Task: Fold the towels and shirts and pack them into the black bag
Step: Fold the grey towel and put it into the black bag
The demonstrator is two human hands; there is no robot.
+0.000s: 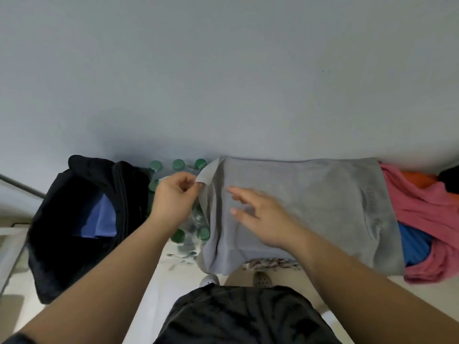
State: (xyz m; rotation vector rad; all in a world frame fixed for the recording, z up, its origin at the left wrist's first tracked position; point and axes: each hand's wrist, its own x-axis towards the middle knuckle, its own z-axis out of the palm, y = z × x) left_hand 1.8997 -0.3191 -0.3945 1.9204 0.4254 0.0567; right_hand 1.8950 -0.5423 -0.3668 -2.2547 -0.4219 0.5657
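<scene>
Grey jersey, spread wide over the centre and right of the frame: a grey shirt (323,207), laid flat on a low surface against the wall and not yet folded down to packing size. Pinched at its upper left corner by the left hand (173,202), thumb and fingertips closed on the cloth, the corner lifted a little. Over the shirt's left half, the right hand (263,219), fingers spread and fairly straight, gripping nothing. Blurred there, so touching the cloth or just above it: cannot tell. Looks like the start of a fold, with the left edge about to be drawn in over the body.

At the left of the frame, the black bag (62,232), down on the floor with its mouth unzipped and gaping. Already holds one lilac-blue folded piece (101,219); shirt or towel, cannot tell. Seems to have room left around that piece.

Between bag and shirt, a wrapped pack of green-capped bottles (178,165), partly hidden under the left hand and the shirt's edge.

At the right edge, the waiting pile. A crumpled pink garment (427,219), just beside the grey shirt. A blue cloth (414,244) tucked under the pink. Behind them near the wall, something orange (417,180) and something black (450,181), too little showing to name. None of it folded.

Judged from this: early to middle of the job. One piece packed, one in hand, at least two waiting and perhaps four.
</scene>
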